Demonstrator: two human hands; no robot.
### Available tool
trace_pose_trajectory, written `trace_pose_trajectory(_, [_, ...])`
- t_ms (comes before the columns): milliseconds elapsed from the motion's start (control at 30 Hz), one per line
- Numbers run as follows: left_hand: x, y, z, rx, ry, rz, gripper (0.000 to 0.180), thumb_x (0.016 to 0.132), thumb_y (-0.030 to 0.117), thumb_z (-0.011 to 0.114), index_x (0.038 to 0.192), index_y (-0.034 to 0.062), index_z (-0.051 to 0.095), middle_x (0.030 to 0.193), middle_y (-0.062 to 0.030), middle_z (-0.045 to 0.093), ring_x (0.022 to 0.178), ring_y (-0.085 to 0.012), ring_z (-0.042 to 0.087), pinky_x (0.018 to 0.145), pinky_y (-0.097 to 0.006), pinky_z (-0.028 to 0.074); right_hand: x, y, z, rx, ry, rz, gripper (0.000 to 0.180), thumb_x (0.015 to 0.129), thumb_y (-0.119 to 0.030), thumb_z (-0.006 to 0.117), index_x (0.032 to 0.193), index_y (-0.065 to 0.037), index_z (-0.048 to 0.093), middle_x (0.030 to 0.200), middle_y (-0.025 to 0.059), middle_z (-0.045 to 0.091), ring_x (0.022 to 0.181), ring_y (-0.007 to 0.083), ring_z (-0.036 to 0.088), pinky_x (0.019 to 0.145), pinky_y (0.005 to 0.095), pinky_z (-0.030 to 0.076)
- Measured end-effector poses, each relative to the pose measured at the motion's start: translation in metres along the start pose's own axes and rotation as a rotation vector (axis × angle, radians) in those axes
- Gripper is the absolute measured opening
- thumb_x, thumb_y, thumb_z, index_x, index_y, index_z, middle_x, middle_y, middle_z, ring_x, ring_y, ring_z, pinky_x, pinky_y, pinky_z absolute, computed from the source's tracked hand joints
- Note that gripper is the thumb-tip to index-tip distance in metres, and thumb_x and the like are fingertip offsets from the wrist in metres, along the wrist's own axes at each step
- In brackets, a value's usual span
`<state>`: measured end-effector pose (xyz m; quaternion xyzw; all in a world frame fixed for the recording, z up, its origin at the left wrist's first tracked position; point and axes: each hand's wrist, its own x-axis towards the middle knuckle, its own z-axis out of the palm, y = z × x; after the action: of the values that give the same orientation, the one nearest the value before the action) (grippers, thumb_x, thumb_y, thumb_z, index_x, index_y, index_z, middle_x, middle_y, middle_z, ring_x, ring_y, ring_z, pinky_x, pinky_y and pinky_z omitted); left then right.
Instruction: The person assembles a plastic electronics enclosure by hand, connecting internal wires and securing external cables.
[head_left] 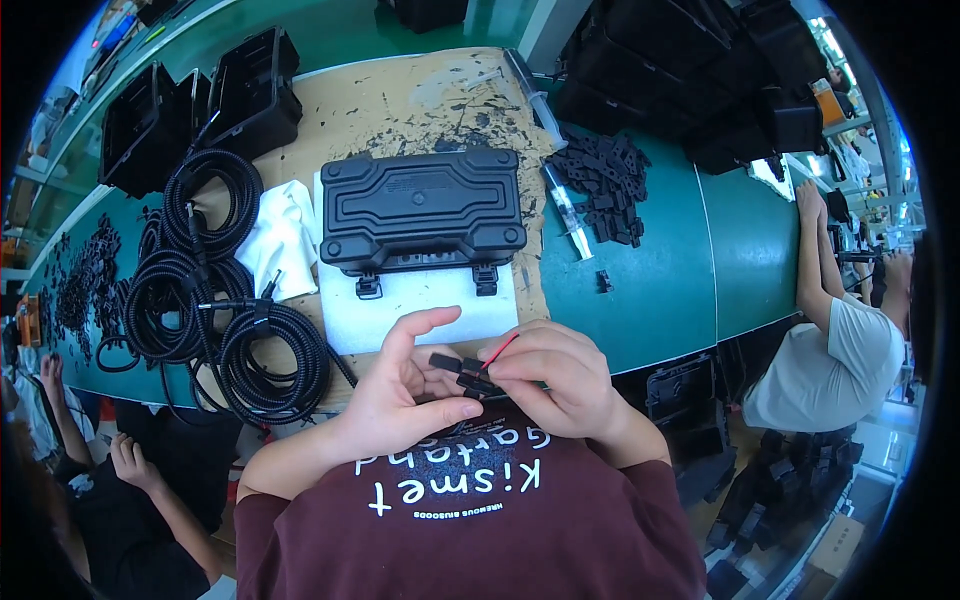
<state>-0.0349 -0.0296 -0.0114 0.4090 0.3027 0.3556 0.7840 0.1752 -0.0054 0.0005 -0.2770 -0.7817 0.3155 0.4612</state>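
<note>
Close to my chest, my left hand (pixel 395 390) cradles a small black plastic part (pixel 447 363) between its thumb and curled fingers, while its index finger sticks out. My right hand (pixel 565 378) pinches a thin red wire (pixel 503 347) at that part, its thumb and fingertips pressed together. The fingers cover some of the part's shape. Just beyond both hands, a closed black hard case (pixel 420 207) lies on a white foam sheet (pixel 420 310), its two latches facing me.
Coiled black corrugated hoses (pixel 265 360) and a white cloth (pixel 280 238) lie left. Right of the case are a syringe (pixel 570 215), a pile of black clips (pixel 605 180) and one loose clip (pixel 604 281). Open black cases (pixel 255 95) stand far left. Other people work at both sides.
</note>
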Motion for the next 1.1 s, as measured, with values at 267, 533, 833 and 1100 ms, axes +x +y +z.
trace_pose_trajectory(267, [-0.003,-0.007,-0.005,0.146,-0.05,0.181,0.067,0.08,-0.008,0.069,0.133,0.0103,0.034,0.096,-0.0061,0.056,0.089,-0.0112,0.06,0.075,-0.023,0.051,0.0,-0.003,-0.003,0.108,-0.125,0.073,0.016,0.074,0.0,0.07,0.09,-0.002,0.065,0.087,0.0088,0.061,0.074,0.0238,0.061,0.06,0.032,0.048])
trace_pose_trajectory(533, [-0.007,-0.01,-0.002,0.213,-0.001,0.211,0.053,0.08,-0.003,0.072,0.123,0.0071,0.043,0.096,-0.0046,0.057,0.089,-0.0098,0.058,0.072,-0.022,0.05,-0.001,-0.001,-0.005,0.141,-0.187,0.025,0.02,0.073,0.0,0.07,0.093,-0.001,0.065,0.092,0.0097,0.061,0.08,0.0249,0.062,0.068,0.0333,0.05])
trace_pose_trajectory(833, [-0.003,0.004,-0.005,0.563,-0.008,0.35,0.03,0.075,0.008,0.08,0.095,0.004,0.058,0.087,-0.0057,0.062,0.071,-0.0133,0.061,0.062,-0.025,0.05,-0.003,-0.001,-0.003,0.151,-0.209,0.001,0.022,0.073,-0.002,0.071,0.094,-0.002,0.066,0.095,0.0093,0.062,0.083,0.0256,0.063,0.071,0.0341,0.051])
trace_pose_trajectory(1100, [-0.002,0.006,-0.007,0.611,-0.054,0.292,0.029,0.072,0.013,0.082,0.088,0.0055,0.06,0.082,-0.0049,0.063,0.069,-0.0183,0.062,0.064,-0.028,0.049,-0.001,0.002,-0.002,0.115,-0.23,-0.086,0.021,0.073,-0.005,0.074,0.091,-0.002,0.065,0.089,0.0086,0.061,0.078,0.0251,0.062,0.066,0.0336,0.049])
